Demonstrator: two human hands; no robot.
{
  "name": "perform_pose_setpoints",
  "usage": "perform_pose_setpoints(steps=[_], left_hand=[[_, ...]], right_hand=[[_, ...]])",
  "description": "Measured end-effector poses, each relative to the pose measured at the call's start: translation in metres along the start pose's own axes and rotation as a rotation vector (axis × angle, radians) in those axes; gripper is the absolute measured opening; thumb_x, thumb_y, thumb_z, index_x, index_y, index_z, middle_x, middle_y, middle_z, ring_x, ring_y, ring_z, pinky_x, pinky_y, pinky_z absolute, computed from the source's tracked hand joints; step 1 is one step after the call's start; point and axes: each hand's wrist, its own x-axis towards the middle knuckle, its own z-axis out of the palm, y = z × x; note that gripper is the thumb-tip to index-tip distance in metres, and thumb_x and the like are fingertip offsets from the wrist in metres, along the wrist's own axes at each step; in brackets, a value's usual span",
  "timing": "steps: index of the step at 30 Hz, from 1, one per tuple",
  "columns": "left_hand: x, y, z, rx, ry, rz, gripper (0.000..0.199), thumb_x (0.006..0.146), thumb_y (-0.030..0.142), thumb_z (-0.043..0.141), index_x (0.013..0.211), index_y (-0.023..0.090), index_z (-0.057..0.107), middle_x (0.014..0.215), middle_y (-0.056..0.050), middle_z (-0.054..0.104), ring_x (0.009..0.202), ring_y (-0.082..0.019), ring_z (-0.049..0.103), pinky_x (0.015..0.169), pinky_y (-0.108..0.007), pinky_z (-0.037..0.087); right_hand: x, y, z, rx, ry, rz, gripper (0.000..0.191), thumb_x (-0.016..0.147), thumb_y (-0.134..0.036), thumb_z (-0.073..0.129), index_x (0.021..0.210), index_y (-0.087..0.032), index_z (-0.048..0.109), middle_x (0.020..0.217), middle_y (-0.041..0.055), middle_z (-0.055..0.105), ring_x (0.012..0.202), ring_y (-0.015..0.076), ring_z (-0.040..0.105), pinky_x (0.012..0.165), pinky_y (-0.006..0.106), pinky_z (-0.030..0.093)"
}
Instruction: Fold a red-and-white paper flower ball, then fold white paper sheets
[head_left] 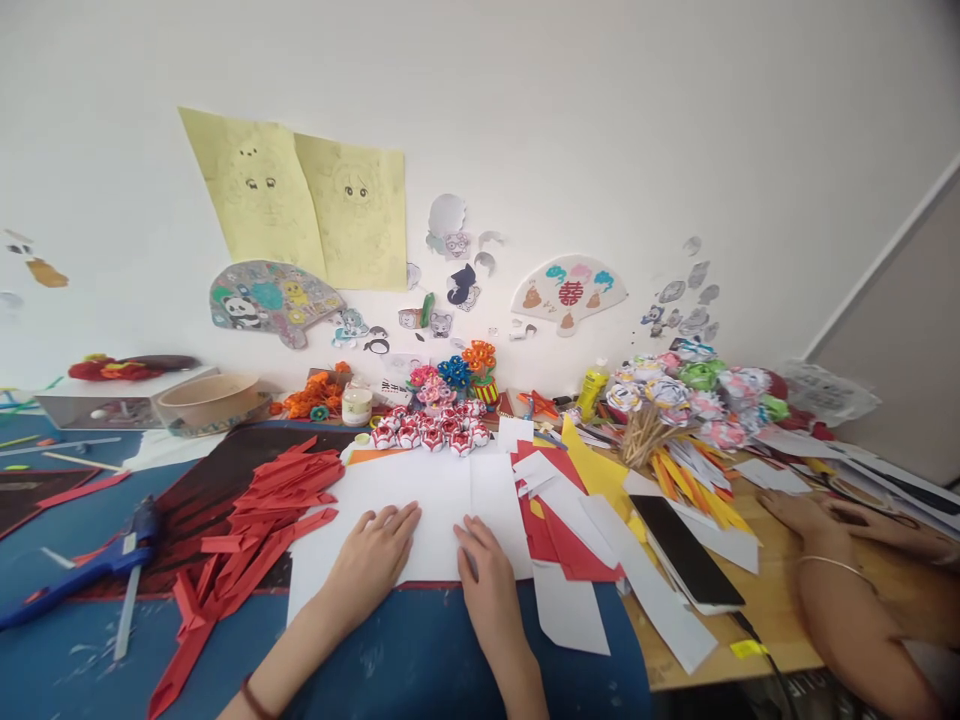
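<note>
A large white sheet of paper (427, 490) lies before me, with a faint vertical crease right of its middle. My left hand (375, 555) rests flat on its left part, fingers stretched out. Near the lower right part of the sheet, my right hand (484, 570) lies palm down with its fingers extended. Neither hand grips anything. Folded red paper strips (262, 520) are heaped left of my left hand. Red and white paper flowers (431, 428) stand in rows along the sheet's far edge.
A blue glue gun (97, 565) lies at the left. Cut red paper (574, 540) and white strips spread to the right, near a black phone (686, 550). Beyond are a bouquet of paper flowers (675, 390) and another person's hands (802, 515). A bowl (210, 395) sits at the back left.
</note>
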Motion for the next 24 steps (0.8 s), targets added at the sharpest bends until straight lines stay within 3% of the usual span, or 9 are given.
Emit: perform_pose_setpoints(steps=[5,9,13,16,19,21,24], left_hand=[[-0.061,-0.011,-0.008,0.068,0.009,-0.103,0.043,0.093,0.020,0.038,0.134,0.026,0.051,0.136,-0.004,0.056,0.112,-0.026,0.056,0.091,-0.040,0.043],[-0.108,-0.018,-0.018,0.141,0.035,-0.182,0.048,0.089,0.014,0.039,0.133,0.027,0.053,0.133,-0.002,0.058,0.112,-0.028,0.057,0.090,-0.043,0.042],[-0.129,-0.019,-0.034,0.207,0.031,-0.252,0.054,0.078,0.001,0.035,0.118,0.021,0.066,0.116,-0.007,0.069,0.112,-0.029,0.057,0.094,-0.047,0.038],[-0.125,-0.017,-0.044,0.212,0.084,-0.320,0.044,0.082,0.007,0.037,0.110,0.020,0.069,0.105,-0.009,0.072,0.108,-0.031,0.058,0.097,-0.051,0.034],[-0.106,-0.014,-0.047,0.156,0.171,-0.410,0.037,0.088,0.014,0.037,0.108,0.019,0.068,0.098,-0.009,0.073,0.097,-0.028,0.062,0.094,-0.050,0.035],[-0.082,-0.012,-0.046,0.080,0.178,-0.415,0.034,0.090,0.016,0.037,0.107,0.019,0.067,0.098,-0.009,0.072,0.096,-0.027,0.062,0.093,-0.047,0.035],[-0.033,-0.009,-0.041,-0.078,0.062,-0.364,0.032,0.092,0.016,0.038,0.108,0.018,0.065,0.107,-0.010,0.069,0.103,-0.028,0.058,0.094,-0.046,0.033]], right_hand=[[-0.001,0.003,0.000,-0.014,-0.014,0.015,0.047,0.087,-0.009,0.035,0.123,-0.021,0.063,0.137,0.0061,0.053,0.130,0.0233,0.045,0.108,0.043,0.040],[-0.002,0.006,-0.001,0.039,-0.019,0.027,0.065,0.074,0.004,0.028,0.125,-0.017,0.061,0.136,0.0059,0.055,0.129,0.0191,0.047,0.111,0.041,0.037],[0.000,0.004,-0.009,0.089,-0.029,0.045,0.065,0.074,0.002,0.028,0.129,-0.018,0.058,0.135,0.0058,0.055,0.129,0.0188,0.047,0.112,0.041,0.035],[0.001,0.002,-0.017,0.152,-0.025,0.078,0.057,0.080,-0.005,0.030,0.130,-0.018,0.057,0.134,0.0066,0.056,0.128,0.0198,0.048,0.110,0.041,0.038],[0.001,0.003,-0.022,0.197,0.002,0.093,0.052,0.083,-0.010,0.032,0.127,-0.017,0.059,0.131,0.0072,0.058,0.126,0.0208,0.050,0.108,0.041,0.039],[0.000,0.004,-0.022,0.207,0.014,0.093,0.050,0.084,-0.011,0.032,0.124,-0.017,0.061,0.129,0.0076,0.060,0.124,0.0213,0.052,0.107,0.040,0.040],[-0.001,0.003,-0.019,0.194,0.023,0.095,0.048,0.084,-0.011,0.034,0.122,-0.017,0.063,0.127,0.0085,0.061,0.121,0.0224,0.054,0.105,0.041,0.042]])
